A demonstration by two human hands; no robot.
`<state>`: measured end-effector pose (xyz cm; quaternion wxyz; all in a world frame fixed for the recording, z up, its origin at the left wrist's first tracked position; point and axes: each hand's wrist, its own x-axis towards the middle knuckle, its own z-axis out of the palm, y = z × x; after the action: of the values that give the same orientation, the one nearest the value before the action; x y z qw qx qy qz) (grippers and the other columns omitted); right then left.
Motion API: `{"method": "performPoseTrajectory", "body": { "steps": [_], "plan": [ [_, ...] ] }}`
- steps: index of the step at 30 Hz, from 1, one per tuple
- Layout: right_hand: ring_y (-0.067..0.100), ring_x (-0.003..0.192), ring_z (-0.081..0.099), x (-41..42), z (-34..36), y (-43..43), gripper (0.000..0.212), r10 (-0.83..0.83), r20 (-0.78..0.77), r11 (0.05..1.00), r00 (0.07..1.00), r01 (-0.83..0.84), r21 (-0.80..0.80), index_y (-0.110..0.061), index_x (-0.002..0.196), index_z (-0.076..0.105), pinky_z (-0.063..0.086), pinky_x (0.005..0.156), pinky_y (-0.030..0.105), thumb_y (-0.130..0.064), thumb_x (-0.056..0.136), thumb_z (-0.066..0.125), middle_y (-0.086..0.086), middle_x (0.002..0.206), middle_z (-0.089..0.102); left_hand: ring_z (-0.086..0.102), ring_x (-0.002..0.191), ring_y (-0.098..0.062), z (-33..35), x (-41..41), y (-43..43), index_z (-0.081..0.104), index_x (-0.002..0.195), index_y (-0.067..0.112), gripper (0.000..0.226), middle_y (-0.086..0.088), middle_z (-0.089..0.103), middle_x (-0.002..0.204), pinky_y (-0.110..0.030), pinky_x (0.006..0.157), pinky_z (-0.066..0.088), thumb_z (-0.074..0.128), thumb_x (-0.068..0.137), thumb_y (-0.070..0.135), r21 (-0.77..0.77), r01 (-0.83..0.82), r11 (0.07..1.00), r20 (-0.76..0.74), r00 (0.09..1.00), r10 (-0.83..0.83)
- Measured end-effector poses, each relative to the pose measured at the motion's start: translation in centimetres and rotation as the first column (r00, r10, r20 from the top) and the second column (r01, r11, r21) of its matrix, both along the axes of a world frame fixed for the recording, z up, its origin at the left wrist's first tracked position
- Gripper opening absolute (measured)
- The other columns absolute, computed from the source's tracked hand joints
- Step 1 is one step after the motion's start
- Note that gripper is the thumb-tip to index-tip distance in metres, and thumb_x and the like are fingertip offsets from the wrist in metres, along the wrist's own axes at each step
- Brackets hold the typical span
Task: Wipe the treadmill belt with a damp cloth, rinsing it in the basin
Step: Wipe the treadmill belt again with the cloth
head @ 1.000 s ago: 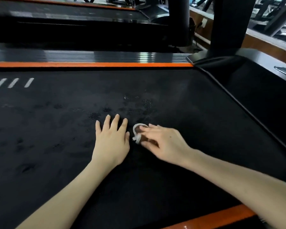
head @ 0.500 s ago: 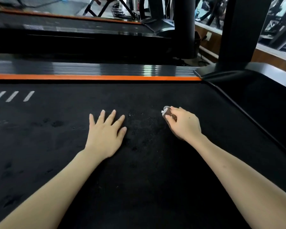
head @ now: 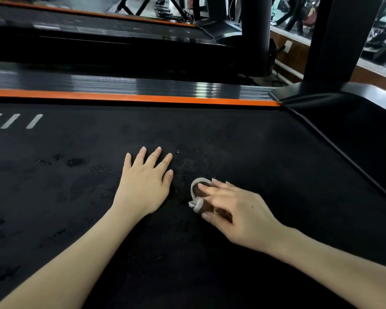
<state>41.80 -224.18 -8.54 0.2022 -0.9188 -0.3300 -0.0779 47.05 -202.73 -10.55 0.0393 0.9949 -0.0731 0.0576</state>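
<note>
Left hand lies flat on the belt, fingers straight and spread, holding nothing. Right hand, just beside it, holds a small dark cloth with a pale loop against the belt, fingers lightly bent over it and thumb opposed. Basin not in view. Risk: the cloth is bunched small, so strokes may leave streaks or miss the blotches further left.

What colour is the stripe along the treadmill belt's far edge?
Orange side stripe; head view shows it.
</note>
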Motion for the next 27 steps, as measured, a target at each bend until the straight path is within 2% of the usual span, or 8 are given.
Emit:
{"method": "performPoseTrajectory", "body": {
  "steps": [2,5,8,11,17,20,23,27],
  "plan": [
    [0.02,0.124,0.053,2.6,-0.1,-0.7,0.034,-0.055,0.043,0.997,0.998,0.057,-0.047,-0.029,0.102,0.067,0.047,0.097,0.038,-0.05,0.087,0.044,-0.006,0.128,0.06,0.008,0.145,-0.028,0.0,0.0,0.0,0.02,0.149,0.032,0.087,0.002,0.016,0.158,-0.049,0.115,0.005,-0.017,0.073,0.053,-0.002,0.002,1.0,0.005,1.0,-0.002],
    [0.026,0.13,0.045,10.5,0.6,-1.1,0.043,-0.425,0.007,0.891,0.905,0.419,-0.176,-0.026,0.126,0.057,0.037,0.105,0.039,-0.047,0.093,0.041,0.001,0.136,0.054,0.009,0.145,-0.028,-0.1,0.0,0.0,0.021,0.149,0.032,0.084,0.002,0.017,0.158,-0.049,0.115,0.004,-0.014,0.076,0.053,-0.023,0.006,1.0,-0.004,1.0,-0.006],
    [0.031,0.114,0.055,14.8,0.9,-0.8,0.03,-0.641,-0.031,0.761,0.767,0.629,-0.161,-0.02,0.11,0.062,0.041,0.087,0.034,-0.037,0.096,0.041,0.007,0.117,0.065,0.006,0.145,-0.027,0.0,0.0,-0.1,0.02,0.149,0.032,0.062,0.002,0.015,0.158,-0.049,0.116,0.004,0.002,0.093,0.049,-0.03,-0.007,1.0,-0.023,1.0,0.006],
    [0.032,0.1,0.061,10.2,0.5,2.1,0.026,-0.531,0.012,0.835,0.847,0.526,-0.164,-0.02,0.106,0.063,0.044,0.084,0.034,-0.037,0.094,0.047,0.008,0.104,0.067,0.005,0.145,-0.027,0.1,0.0,0.0,0.018,0.149,0.031,0.051,0.002,0.013,0.158,-0.049,0.117,0.003,0.018,0.1,0.043,-0.034,-0.002,0.999,-0.028,1.0,0.001],
    [0.021,0.126,0.05,-2.6,0.4,0.8,0.039,-0.042,-0.022,0.997,0.999,0.04,-0.065,-0.023,0.112,0.068,0.037,0.106,0.038,-0.044,0.089,0.045,-0.005,0.13,0.059,0.008,0.145,-0.028,0.1,0.0,0.1,0.021,0.149,0.031,0.06,0.001,0.016,0.158,-0.05,0.116,0.004,0.006,0.093,0.046,-0.032,0.009,0.999,-0.002,1.0,-0.009],
    [0.026,0.125,0.051,2.3,0.0,-0.6,0.04,-0.245,0.03,0.966,0.969,0.246,-0.078,-0.023,0.117,0.064,0.047,0.097,0.041,-0.044,0.089,0.044,-0.003,0.128,0.061,0.005,0.145,-0.028,-0.1,0.1,0.1,0.018,0.15,0.03,0.052,0.0,0.014,0.158,-0.049,0.116,0.003,0.015,0.1,0.043,-0.033,0.005,0.999,-0.008,1.0,-0.006],
    [0.028,0.128,0.046,9.8,0.1,-1.2,0.033,-0.603,-0.032,0.793,0.797,0.595,-0.129,-0.023,0.121,0.059,0.042,0.094,0.036,-0.036,0.095,0.043,0.004,0.122,0.063,0.004,0.145,-0.029,-0.1,-0.3,0.1,0.016,0.15,0.029,0.053,0.0,0.012,0.159,-0.049,0.117,0.002,0.012,0.1,0.044,-0.034,0.013,0.999,-0.021,1.0,-0.014],
    [0.029,0.121,0.051,9.3,0.3,-0.4,0.033,-0.643,-0.043,0.761,0.764,0.632,-0.148,-0.017,0.122,0.057,0.034,0.104,0.037,-0.034,0.095,0.046,0.007,0.123,0.062,0.004,0.146,-0.028,0.4,-0.3,0.1,0.017,0.15,0.03,0.061,0.001,0.012,0.159,-0.048,0.116,0.001,0.001,0.094,0.048,-0.053,0.013,0.998,-0.065,0.998,-0.017]
  ]
}}
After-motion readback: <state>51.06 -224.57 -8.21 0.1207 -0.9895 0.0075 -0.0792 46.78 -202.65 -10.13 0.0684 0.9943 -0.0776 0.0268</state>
